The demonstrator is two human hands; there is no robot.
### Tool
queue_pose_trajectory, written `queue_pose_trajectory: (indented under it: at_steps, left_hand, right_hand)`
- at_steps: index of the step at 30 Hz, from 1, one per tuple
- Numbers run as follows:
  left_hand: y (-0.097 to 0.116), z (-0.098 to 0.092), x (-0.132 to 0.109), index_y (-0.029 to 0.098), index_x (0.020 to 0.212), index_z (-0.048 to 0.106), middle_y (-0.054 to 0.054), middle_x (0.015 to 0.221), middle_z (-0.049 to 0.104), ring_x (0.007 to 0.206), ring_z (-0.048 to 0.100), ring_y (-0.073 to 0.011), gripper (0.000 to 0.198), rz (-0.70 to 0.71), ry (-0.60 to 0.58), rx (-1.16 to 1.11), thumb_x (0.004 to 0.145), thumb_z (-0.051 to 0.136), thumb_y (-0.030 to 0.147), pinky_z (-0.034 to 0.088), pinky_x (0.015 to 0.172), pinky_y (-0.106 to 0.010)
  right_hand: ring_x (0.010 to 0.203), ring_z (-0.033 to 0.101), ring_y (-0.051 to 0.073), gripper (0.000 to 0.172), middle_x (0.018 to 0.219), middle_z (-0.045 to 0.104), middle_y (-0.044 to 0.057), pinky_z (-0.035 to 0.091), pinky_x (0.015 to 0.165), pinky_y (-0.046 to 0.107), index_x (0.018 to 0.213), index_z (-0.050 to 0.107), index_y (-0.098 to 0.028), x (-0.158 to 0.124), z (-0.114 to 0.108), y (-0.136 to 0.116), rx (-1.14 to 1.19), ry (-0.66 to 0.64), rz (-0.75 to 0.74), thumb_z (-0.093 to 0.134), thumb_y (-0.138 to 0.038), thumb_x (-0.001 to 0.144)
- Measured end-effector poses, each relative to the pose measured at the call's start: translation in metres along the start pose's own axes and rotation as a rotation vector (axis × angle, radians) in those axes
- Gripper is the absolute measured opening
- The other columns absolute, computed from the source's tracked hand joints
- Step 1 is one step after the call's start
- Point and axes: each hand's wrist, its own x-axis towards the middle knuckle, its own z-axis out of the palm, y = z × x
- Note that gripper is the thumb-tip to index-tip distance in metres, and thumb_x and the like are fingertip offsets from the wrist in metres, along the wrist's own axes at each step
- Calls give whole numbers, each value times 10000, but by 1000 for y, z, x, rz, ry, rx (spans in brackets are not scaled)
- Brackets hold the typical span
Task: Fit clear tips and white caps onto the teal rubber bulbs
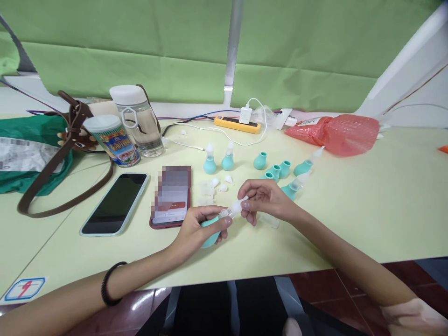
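My left hand (pixel 206 226) is closed round a teal bulb (pixel 210 235) with a clear neck, tilted up to the right. My right hand (pixel 261 201) pinches the whitish translucent tip (pixel 237 205) at the end of that neck. Behind my hands, two teal bulbs with clear tops stand upright, one of them the left bulb (pixel 209 164). Several open teal bulbs (pixel 260 160) sit to the right, beside two with clear nozzles, one a tilted bulb (pixel 303 168). Small white caps (pixel 223 187) and clear pieces lie between the phone and my right hand.
Two phones, a dark one (pixel 115 204) and a lit one (pixel 172 198), lie at the left. Behind them stand a noodle cup (pixel 117 142) and a water bottle (pixel 142 123). A brown strap, green bag (pixel 35 161), yellow power strip (pixel 231 124) and red bag (pixel 345 134) are also there.
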Motion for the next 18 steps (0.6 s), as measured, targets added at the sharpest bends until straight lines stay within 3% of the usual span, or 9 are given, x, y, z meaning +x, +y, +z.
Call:
queue_pose_trajectory:
  at_steps: [13, 18]
  left_hand:
    - [-1, 0, -3, 146, 876, 643, 12, 549, 538, 486, 453, -71, 199, 29, -22, 49, 729, 583, 266, 371, 490, -190]
    - [0, -1, -3, 128, 898, 642, 7, 553, 533, 496, 442, -71, 219, 73, -9, 113, 729, 581, 251, 371, 497, -190]
  right_hand:
    - [548, 614, 132, 115, 629, 626, 31, 518, 536, 275, 794, 522, -108, -3, -1, -5, 107, -106, 74, 564, -198, 736]
    - [504, 599, 119, 132, 605, 625, 31, 507, 481, 236, 763, 576, -101, -4, 0, -2, -47, 13, -35, 626, -185, 674]
